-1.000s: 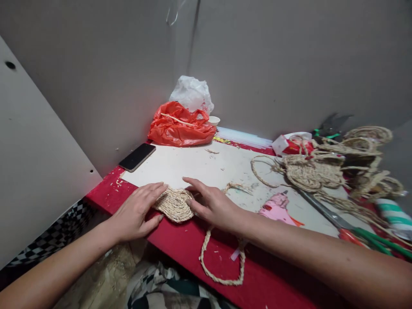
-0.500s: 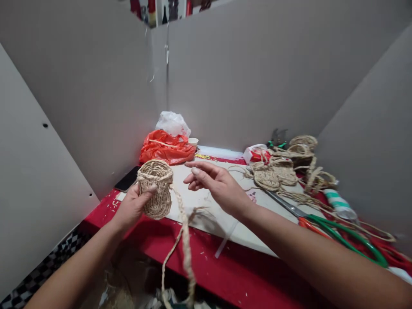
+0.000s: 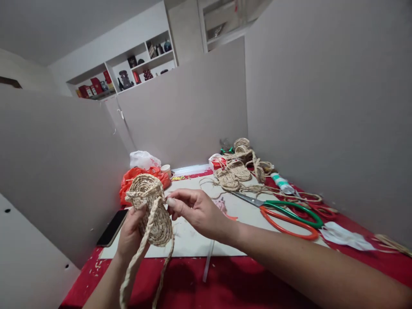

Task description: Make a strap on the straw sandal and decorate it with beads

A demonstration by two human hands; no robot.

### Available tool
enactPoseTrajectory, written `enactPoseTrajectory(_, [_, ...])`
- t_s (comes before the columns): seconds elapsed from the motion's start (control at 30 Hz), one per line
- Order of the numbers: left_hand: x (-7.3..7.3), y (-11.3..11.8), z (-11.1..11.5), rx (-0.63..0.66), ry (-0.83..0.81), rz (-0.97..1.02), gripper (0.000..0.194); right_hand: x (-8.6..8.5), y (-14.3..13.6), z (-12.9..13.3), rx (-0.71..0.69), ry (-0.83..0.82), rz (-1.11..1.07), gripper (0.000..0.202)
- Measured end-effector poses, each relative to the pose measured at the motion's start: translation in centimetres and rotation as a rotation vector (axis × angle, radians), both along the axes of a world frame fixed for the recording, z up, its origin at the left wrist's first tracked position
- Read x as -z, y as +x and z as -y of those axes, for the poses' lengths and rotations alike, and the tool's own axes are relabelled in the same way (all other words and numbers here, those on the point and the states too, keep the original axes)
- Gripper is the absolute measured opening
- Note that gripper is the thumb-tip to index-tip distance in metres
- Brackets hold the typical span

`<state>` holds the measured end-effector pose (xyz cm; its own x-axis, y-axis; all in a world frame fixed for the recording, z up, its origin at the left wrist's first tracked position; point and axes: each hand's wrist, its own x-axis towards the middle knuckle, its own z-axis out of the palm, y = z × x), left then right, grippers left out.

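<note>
My left hand (image 3: 132, 229) grips a small woven straw slipper (image 3: 161, 229), held tilted above the board with its coiled sole and a strap across it showing. A thick straw braid (image 3: 141, 253) hangs from the slipper past my left wrist, and a thinner braided end (image 3: 164, 274) dangles to its right. At the slipper's right edge my right hand (image 3: 199, 214) has thumb and fingers pinched together. What lies in that pinch is too small to make out.
Large scissors (image 3: 286, 214) with green and orange handles lie right. Behind them are finished straw slippers (image 3: 231, 178) and loose cord. A phone (image 3: 112, 227), red bag (image 3: 128, 182) and paper cup (image 3: 166, 169) stand left. Grey partitions (image 3: 186, 116) enclose the white board (image 3: 189, 246).
My right hand has come in from apart to the slipper's edge and its fingers have closed. The slipper has tilted in my left hand. The view has swung right.
</note>
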<state>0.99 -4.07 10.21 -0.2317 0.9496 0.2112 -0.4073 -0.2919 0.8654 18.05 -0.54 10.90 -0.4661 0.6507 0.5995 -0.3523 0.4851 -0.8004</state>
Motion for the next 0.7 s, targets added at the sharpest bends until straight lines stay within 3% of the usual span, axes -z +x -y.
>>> enactPoseTrajectory(0.23, [-1.0, 2.3, -1.9, 0.098, 0.045, 0.068, 0.03, 0.6, 0.3, -1.3, 0.157, 0.162, 0.102, 0.024])
enactPoseTrajectory(0.37, [-0.6, 3.0, -2.2, 0.082, 0.005, 0.016, 0.031, 0.9, 0.0, -2.2, 0.171, 0.125, 0.058, 0.022])
enactPoseTrajectory(0.5, [-0.5, 2.2, -1.6, 0.112, 0.031, -0.171, 0.039, 1.2, 0.1, -3.0, 0.157, 0.058, 0.027, 0.021])
enactPoseTrajectory(0.63, [-1.6, 0.6, -0.5, -0.231, 0.369, -0.368, 0.051, 1.3, 0.8, -3.0, 0.272, 0.149, 0.154, 0.017])
enactPoseTrajectory(0.7, [-2.3, 0.1, 0.1, -0.353, 0.483, -0.563, 0.06, 1.4, 1.1, -2.7, 0.329, 0.224, 0.235, 0.016])
